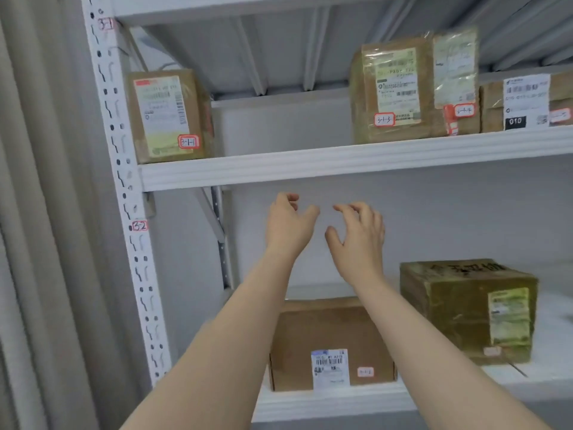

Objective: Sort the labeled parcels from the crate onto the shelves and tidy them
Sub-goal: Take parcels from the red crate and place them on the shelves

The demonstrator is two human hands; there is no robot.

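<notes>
Directly ahead stands a white metal shelving unit, and two bare arms reach up towards it. The left hand [290, 225] and right hand [356, 240] hover close together, just below the front edge of the upper shelf [310, 169]. Each grip is released: the fingers are loosely curled and hold nothing.

On the upper shelf, a brown parcel tagged 3-1-1 [167, 116] stands upright at the left end. Well apart, towards the right, stands a parcel tagged 3-1-3 [393, 91], with another taped parcel [455, 72] touching its right side. A lower parcel printed 010 [527, 100] sits at the right edge.

On the lower shelf [341, 401], a flat cardboard box [310, 333] lies at the front edge beneath the hands. An olive taped box [449, 308] sits just beside it on the right.

The left upright post [124, 181] bears handwritten tags 3-1 and 3-2. A grey curtain [40, 212] hangs to its left.
</notes>
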